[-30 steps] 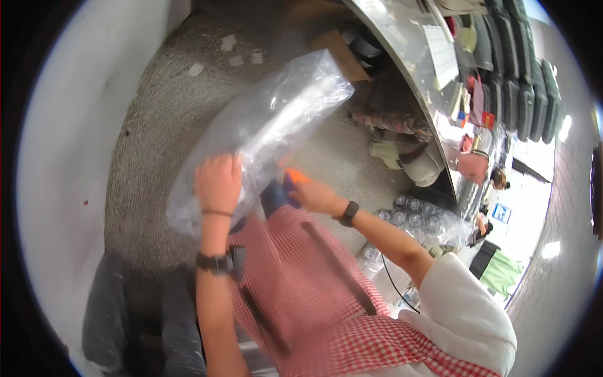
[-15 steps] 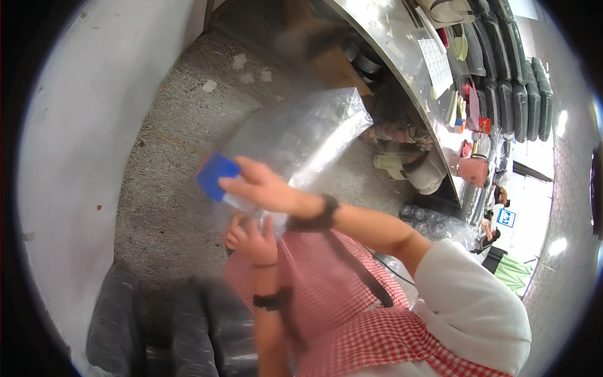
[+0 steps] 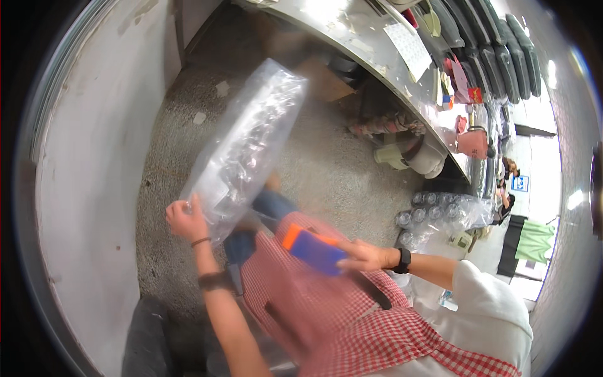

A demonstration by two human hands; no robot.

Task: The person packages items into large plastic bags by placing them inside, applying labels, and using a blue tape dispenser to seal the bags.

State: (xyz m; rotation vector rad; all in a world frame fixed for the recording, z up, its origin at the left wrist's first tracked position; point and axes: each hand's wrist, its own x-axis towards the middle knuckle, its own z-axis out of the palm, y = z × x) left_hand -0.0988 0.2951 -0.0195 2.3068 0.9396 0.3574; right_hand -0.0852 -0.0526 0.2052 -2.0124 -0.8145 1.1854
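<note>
Clear plastic bag [image 3: 245, 144]: one, long and crinkled, rising from our left hand toward the far worktop, tilted to the right.
Left hand [image 3: 185, 218]: our forearm comes up from the near edge, fist closed on the bag's near left corner; a dark band and a thin bracelet sit on that wrist.
Right hand [image 3: 367, 256]: our arm reaches in from the right, roughly level, fingers clamped on the end of one blue block with an orange edge [image 3: 312, 249]; a black watch is on the wrist.
Block and bag: the block sits near and right of the bag, just apart, over our red checked apron [image 3: 326, 314].
Steel worktop [image 3: 352, 31]: curves across the far right.
Floor [image 3: 333, 169]: grey speckled; a shrink-wrapped pack of bottles [image 3: 433, 217] stands at the right.
</note>
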